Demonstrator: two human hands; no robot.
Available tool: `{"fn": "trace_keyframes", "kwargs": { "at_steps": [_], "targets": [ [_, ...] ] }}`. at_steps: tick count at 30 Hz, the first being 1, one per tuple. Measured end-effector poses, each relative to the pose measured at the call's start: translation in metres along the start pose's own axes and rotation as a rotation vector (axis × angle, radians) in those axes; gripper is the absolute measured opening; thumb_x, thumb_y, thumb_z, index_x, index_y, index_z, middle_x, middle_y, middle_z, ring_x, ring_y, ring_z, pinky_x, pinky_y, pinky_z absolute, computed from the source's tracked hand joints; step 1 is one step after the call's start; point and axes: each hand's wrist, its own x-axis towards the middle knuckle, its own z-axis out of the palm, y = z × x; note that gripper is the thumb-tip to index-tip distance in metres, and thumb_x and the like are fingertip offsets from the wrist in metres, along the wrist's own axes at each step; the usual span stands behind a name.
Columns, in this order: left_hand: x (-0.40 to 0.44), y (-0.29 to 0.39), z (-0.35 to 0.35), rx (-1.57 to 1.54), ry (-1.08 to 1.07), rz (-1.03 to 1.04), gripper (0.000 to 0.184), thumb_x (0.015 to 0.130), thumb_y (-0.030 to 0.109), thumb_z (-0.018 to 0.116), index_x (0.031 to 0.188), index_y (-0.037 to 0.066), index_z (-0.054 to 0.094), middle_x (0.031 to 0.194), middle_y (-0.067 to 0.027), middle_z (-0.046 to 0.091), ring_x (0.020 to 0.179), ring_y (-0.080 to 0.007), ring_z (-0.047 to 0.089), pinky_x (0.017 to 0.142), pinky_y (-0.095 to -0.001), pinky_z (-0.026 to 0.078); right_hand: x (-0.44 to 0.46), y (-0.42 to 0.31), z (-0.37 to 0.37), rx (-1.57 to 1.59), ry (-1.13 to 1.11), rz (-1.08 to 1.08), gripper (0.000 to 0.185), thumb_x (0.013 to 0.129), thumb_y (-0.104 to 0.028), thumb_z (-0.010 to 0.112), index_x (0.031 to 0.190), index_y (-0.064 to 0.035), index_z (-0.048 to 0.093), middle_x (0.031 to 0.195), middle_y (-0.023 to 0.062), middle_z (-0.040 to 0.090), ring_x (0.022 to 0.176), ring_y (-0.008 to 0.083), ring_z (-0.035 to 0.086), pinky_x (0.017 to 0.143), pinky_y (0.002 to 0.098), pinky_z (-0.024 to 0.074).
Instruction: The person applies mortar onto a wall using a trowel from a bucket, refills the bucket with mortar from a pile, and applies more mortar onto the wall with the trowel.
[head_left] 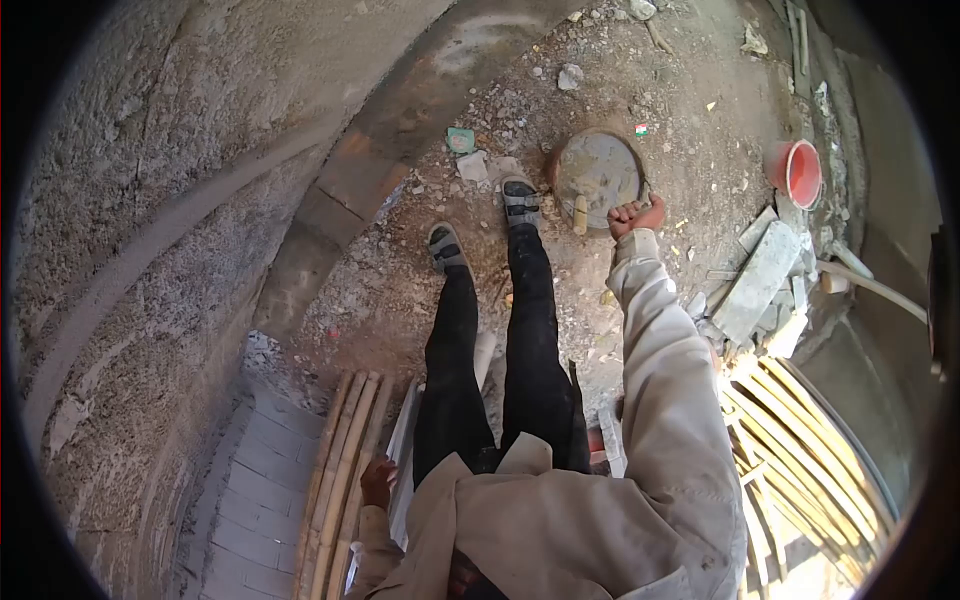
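A round pan [560, 170] of wet grey mortar [598, 168] lies on the dirt ground ahead of my feet. My right hand [637, 215] is closed at the pan's near right edge, its fingers curled around the rim. A tool with a light wooden handle [580, 214] rests in the mortar, the handle leaning over the near rim. My left hand [378, 482] hangs low by my left leg, near several bamboo poles [340, 460]. Shade and the angle hide what its fingers are doing.
A rough plastered wall [150, 230] curves along the left. To the right stand a red bucket [801, 174], broken slabs [757, 282] and a sunlit stack of bamboo poles [800, 410]. Rubble, a green scrap [460, 140] and stones [570, 77] litter the ground.
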Motion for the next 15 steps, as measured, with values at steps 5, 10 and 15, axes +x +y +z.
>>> {"fn": "trace_keyframes", "kwargs": {
  "at_steps": [5,10,15],
  "targets": [
    [0.019,0.055,0.042,-0.021,-0.033,0.116,0.034,0.09,0.022,0.068,0.119,0.006,0.063,0.108,-0.0068,0.067,0.097,-0.0175,0.066,0.078,-0.0312,0.052,0.066,0.028,0.048,-0.271,-0.131,-0.156,0.023,0.09,-0.029,0.055,0.081,-0.0091,0.047,0.07,0.0045,0.046,0.054,0.0208,0.047,0.061,0.0412,0.0464],
    [0.035,0.136,0.057,0.301,-0.076,0.456,0.044,0.097,0.031,0.062,0.131,0.002,0.057,0.118,-0.0099,0.065,0.109,-0.0203,0.062,0.089,-0.0343,0.05,0.131,-0.002,0.035,-1.745,-0.437,-0.479,0.064,0.086,-0.037,0.062,0.135,0.0007,0.046,0.1,0.0231,0.066,0.09,0.0309,0.067,0.081,0.0472,0.055],
    [0.079,0.229,0.053,0.255,-0.045,0.753,0.033,0.099,0.018,0.059,0.125,-0.003,0.059,0.117,-0.0124,0.065,0.109,-0.0214,0.062,0.097,-0.035,0.047,0.11,0.089,-0.003,-1.904,0.049,-0.06,0.094,0.082,-0.047,0.066,0.146,0.0066,0.025,0.132,0.0305,0.055,0.121,0.0399,0.058,0.1,0.0438,0.0483]
  ]
}}
